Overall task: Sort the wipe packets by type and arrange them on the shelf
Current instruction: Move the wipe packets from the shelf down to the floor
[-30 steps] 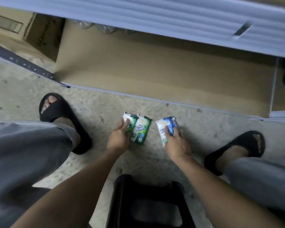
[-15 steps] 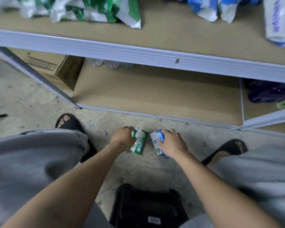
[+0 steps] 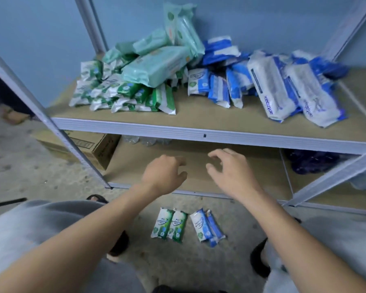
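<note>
- A pale blue wall point(image 3: 40, 39) stands behind a metal shelf point(image 3: 199, 134) with brown boards; the floor point(image 3: 30, 176) is rough, speckled concrete.
- On the upper board a green heap point(image 3: 135, 81) of wipe packets lies to the left and a blue heap point(image 3: 273, 85) to the right, the two just touching in the middle.
- A cardboard box point(image 3: 89, 149) sits at the left end of the lower board point(image 3: 262, 182), behind the slanted upright point(image 3: 51, 127).
- Two green packets point(image 3: 169, 224) lie side by side on the floor, with two blue packets point(image 3: 206, 227) just beside them, between the person's dark sandals point(image 3: 118, 242).
- The left hand point(image 3: 163, 174) and right hand point(image 3: 230, 172) hover before the lower board, fingers loosely curled, holding nothing.
- Half a second ago each hand rested on its pair of packets on the floor; both have since lifted clear and the packets stay where they were set.
- The view has tipped upward, so the whole upper board now shows.
</note>
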Demonstrator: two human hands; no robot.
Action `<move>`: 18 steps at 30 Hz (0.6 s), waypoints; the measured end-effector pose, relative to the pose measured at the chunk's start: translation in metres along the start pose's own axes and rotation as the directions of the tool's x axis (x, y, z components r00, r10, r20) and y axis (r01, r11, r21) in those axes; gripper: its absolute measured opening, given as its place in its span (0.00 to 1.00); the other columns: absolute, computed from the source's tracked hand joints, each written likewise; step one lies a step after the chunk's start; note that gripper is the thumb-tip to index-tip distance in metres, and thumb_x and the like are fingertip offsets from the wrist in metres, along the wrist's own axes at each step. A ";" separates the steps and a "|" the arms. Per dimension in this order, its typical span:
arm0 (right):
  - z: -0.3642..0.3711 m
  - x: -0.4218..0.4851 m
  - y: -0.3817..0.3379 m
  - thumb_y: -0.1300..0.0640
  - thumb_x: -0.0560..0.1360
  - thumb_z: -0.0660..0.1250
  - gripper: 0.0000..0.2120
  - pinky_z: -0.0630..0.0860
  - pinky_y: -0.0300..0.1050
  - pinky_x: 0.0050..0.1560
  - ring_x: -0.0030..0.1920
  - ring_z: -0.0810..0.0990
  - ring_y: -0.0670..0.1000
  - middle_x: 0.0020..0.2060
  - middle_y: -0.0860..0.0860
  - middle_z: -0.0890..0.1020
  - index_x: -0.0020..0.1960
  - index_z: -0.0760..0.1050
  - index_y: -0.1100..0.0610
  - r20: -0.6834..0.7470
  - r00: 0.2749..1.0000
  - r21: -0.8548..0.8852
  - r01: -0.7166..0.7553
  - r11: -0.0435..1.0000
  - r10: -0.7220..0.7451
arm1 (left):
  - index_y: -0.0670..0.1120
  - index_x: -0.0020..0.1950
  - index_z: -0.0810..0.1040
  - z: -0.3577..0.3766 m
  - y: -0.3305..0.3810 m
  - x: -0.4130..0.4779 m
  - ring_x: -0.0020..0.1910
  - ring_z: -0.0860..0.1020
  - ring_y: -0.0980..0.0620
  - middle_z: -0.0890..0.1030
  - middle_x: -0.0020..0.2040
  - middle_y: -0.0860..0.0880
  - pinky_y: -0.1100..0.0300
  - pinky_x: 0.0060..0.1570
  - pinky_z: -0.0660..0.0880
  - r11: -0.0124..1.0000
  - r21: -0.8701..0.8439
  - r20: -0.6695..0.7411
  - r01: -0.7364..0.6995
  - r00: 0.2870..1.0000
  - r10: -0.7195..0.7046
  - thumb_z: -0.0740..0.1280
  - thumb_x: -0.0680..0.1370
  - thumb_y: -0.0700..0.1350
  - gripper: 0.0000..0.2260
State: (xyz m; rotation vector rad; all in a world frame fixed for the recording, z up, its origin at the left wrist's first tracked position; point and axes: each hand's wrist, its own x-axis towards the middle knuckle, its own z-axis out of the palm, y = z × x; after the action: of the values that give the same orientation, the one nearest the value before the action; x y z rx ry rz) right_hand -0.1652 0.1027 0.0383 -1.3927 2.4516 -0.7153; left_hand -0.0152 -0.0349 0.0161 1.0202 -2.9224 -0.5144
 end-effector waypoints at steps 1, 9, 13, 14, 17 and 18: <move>-0.012 0.003 -0.005 0.48 0.76 0.67 0.13 0.76 0.47 0.52 0.49 0.79 0.49 0.55 0.45 0.80 0.60 0.79 0.48 -0.049 0.999 0.005 0.019 1.000 -0.019 | 0.53 0.65 0.78 -0.014 0.008 0.000 0.57 0.80 0.45 0.83 0.58 0.48 0.53 0.51 0.77 1.000 0.002 -0.039 -0.030 0.999 0.030 0.66 0.78 0.53 0.17; -0.067 0.044 -0.010 0.50 0.77 0.67 0.10 0.75 0.45 0.53 0.51 0.79 0.46 0.53 0.43 0.81 0.57 0.79 0.50 -0.250 0.960 -0.007 0.129 0.992 -0.126 | 0.50 0.57 0.81 -0.078 0.020 0.016 0.49 0.78 0.47 0.82 0.51 0.51 0.55 0.37 0.72 0.989 0.025 -0.463 -0.144 0.876 0.139 0.69 0.77 0.48 0.10; -0.079 0.069 0.007 0.50 0.78 0.68 0.12 0.74 0.45 0.52 0.51 0.78 0.47 0.53 0.44 0.79 0.60 0.79 0.51 -0.349 0.931 0.005 0.120 0.993 -0.110 | 0.45 0.54 0.82 -0.086 -0.001 0.040 0.55 0.76 0.43 0.82 0.57 0.48 0.51 0.50 0.75 0.986 0.074 -0.589 -0.150 0.791 0.164 0.72 0.75 0.44 0.10; -0.081 0.075 0.010 0.51 0.78 0.68 0.13 0.74 0.45 0.52 0.52 0.78 0.47 0.54 0.43 0.79 0.61 0.78 0.51 -0.374 0.921 0.007 0.117 0.993 -0.106 | 0.45 0.55 0.82 -0.088 -0.006 0.044 0.57 0.76 0.43 0.82 0.58 0.47 0.51 0.53 0.75 0.990 0.060 -0.613 -0.126 0.778 0.136 0.72 0.75 0.45 0.10; -0.085 0.091 0.018 0.51 0.77 0.69 0.15 0.75 0.45 0.53 0.51 0.78 0.46 0.54 0.44 0.79 0.64 0.78 0.51 -0.442 0.893 0.037 0.113 0.993 -0.085 | 0.43 0.58 0.82 -0.093 -0.015 0.054 0.57 0.76 0.42 0.81 0.59 0.46 0.50 0.54 0.74 0.998 -0.046 -0.644 -0.043 0.765 0.003 0.73 0.75 0.43 0.12; -0.085 0.096 0.019 0.51 0.77 0.69 0.17 0.76 0.46 0.54 0.52 0.78 0.47 0.55 0.45 0.79 0.65 0.78 0.51 -0.447 0.892 0.053 0.107 0.993 -0.073 | 0.43 0.59 0.82 -0.094 -0.017 0.058 0.56 0.77 0.42 0.81 0.58 0.47 0.51 0.52 0.74 0.997 -0.074 -0.641 -0.027 0.767 -0.026 0.74 0.75 0.42 0.13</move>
State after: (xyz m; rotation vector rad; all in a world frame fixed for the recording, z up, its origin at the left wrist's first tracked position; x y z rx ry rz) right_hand -0.2653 0.0541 0.1044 -1.4512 2.6631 -1.2608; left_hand -0.0400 -0.1110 0.0942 0.9430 -2.2670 -0.2084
